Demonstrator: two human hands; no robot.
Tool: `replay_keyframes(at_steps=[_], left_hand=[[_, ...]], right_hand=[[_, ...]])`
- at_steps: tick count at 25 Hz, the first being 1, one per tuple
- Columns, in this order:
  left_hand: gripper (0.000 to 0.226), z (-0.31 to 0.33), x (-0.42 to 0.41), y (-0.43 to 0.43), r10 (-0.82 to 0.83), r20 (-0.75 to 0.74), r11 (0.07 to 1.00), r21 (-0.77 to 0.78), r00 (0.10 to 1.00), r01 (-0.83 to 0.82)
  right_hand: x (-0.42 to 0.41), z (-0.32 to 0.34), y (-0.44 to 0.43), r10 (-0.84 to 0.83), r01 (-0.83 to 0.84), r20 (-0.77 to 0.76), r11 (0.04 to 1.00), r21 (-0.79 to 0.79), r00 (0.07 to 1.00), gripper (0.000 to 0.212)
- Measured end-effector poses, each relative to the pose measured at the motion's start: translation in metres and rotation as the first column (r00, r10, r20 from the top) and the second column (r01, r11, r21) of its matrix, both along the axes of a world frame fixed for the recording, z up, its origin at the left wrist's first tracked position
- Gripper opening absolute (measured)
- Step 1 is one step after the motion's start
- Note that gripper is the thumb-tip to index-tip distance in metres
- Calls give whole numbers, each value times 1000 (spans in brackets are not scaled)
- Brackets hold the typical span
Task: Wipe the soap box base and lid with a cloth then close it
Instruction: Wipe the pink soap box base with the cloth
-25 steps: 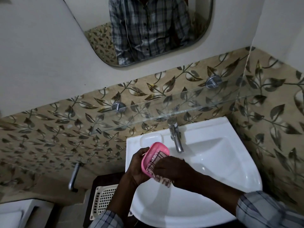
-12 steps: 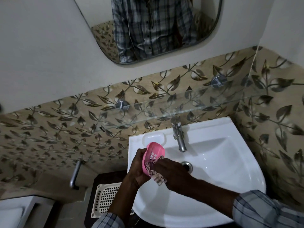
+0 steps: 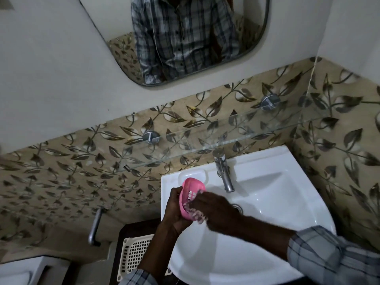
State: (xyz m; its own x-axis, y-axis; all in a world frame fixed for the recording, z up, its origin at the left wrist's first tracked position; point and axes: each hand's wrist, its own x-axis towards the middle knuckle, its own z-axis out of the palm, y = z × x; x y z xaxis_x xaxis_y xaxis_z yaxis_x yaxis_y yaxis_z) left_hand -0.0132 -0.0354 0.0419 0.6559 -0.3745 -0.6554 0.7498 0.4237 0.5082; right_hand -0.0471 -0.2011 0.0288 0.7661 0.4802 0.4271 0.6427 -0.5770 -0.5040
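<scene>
1. Head view: the right hand (image 3: 213,209) has slid a little up the soap box (image 3: 190,193) since half a second ago, taking the cloth (image 3: 196,214) with it; the box stays in the left hand (image 3: 174,207)
2. The soap box is a pink oval shell tilted on edge, its hollow side facing right, with a few pale slots showing in its floor; I cannot tell whether it is the base or the lid
3. It is held above the left side of the white sink (image 3: 273,202), just in front of the moulded soap recess (image 3: 193,173)
4. Left fingers are curled round the box's left edge and back
5. Right fingers are bunched together on the patterned cloth, pressing it into the hollow; motion blur hides their exact lie
6. The tap (image 3: 225,177) stands close on the right of the box, and the glass shelf (image 3: 236,130) overhangs behind
7. The bowl lies open to the right, and a white basket (image 3: 134,257) sits below the left forearm
</scene>
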Motion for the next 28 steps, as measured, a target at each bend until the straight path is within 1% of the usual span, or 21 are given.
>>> replay_keyframes(at_steps=[2, 3, 4, 5, 6, 7, 9, 10, 11, 12, 13, 14, 15, 16, 17, 18, 19, 20, 22, 24, 28], left_hand=[[68, -7, -2, 4, 56, 12, 998, 16, 998, -57], [68, -9, -4, 6, 55, 27, 998, 2, 998, -55], [64, -11, -6, 10, 47, 39, 999, -25, 998, -46], [60, -11, -7, 13, 35, 44, 998, -48, 998, -33], [56, -10, -7, 13, 18, 51, 998, -57, 999, -15], [56, -10, -7, 11, 17, 47, 998, -60, 999, -14], [63, -18, -8, 7, 55, 31, 998, -30, 998, -54], [67, -25, -8, 5, 89, 25, 996, 1, 996, -89], [68, -28, -8, 4, 116, 18, 993, 28, 993, -117], [68, -29, -7, 4, 114, 17, 993, 43, 993, -114], [67, -29, -5, 6, 77, 23, 995, 56, 997, -78], [64, -28, -2, 8, 19, 30, 996, 88, 999, -22], [62, -25, 0, 7, -29, 42, 992, 127, 999, 23], [60, -25, 0, 5, -34, 54, 988, 153, 998, 26], [59, -26, -2, 2, -1, 76, 989, 150, 997, -10], [57, -30, -4, -2, 55, 109, 987, 145, 992, -70], [55, -35, -7, -5, 122, 135, 981, 136, 983, -140], [54, -39, -9, -8, 184, 148, 970, 132, 972, -203], [52, -44, -14, -11, 229, 181, 961, 118, 956, -252], [55, -40, -16, -12, 194, 193, 973, 87, 962, -214], [61, -33, -21, -9, 229, 151, 970, -119, 962, -212]], right_hand=[[-21, -10, 30, -47, 79, -178, 981, 177, 983, 51], [-23, -7, 27, 5, 23, -170, 986, 164, 985, 51], [-14, -3, 13, 99, -98, -53, 995, 31, 994, 51], [-5, 1, -6, 145, -132, 137, 986, -104, 980, 46], [3, 6, -18, 148, -114, 239, 982, -149, 960, 39], [5, 4, -16, 107, -75, 236, 987, -139, 966, 35], [-14, -5, 19, -51, 49, -78, 998, -25, 996, 37], [-23, -7, 38, -130, 153, -235, 985, 83, 963, 41], [-29, -10, 45, -165, 219, -320, 965, 141, 933, 42], [-29, -10, 39, -126, 176, -305, 974, 142, 944, 43], [-24, -9, 26, -53, 60, -167, 998, 37, 985, 43], [-18, -9, 10, 27, -20, 59, 994, -111, 998, 41], [-12, -7, -3, 76, -42, 183, 982, -185, 980, 36], [-9, -7, -4, 49, -25, 164, 989, -146, 985, 33], [-12, -5, 4, -54, 54, 7, 998, -19, 998, 33], [-18, -3, 18, -161, 185, -187, 976, 116, 969, 33], [-24, 1, 33, -249, 339, -361, 917, 210, 898, 32], [-28, 1, 44, -272, 414, -478, 883, 222, 835, 35], [-31, -7, 43, -223, 330, -455, 929, 170, 862, 49], [-33, -4, 25, -239, 290, -375, 953, 85, 896, 57], [-26, -11, 12, -319, 314, 57, 947, 72, 946, 30]])
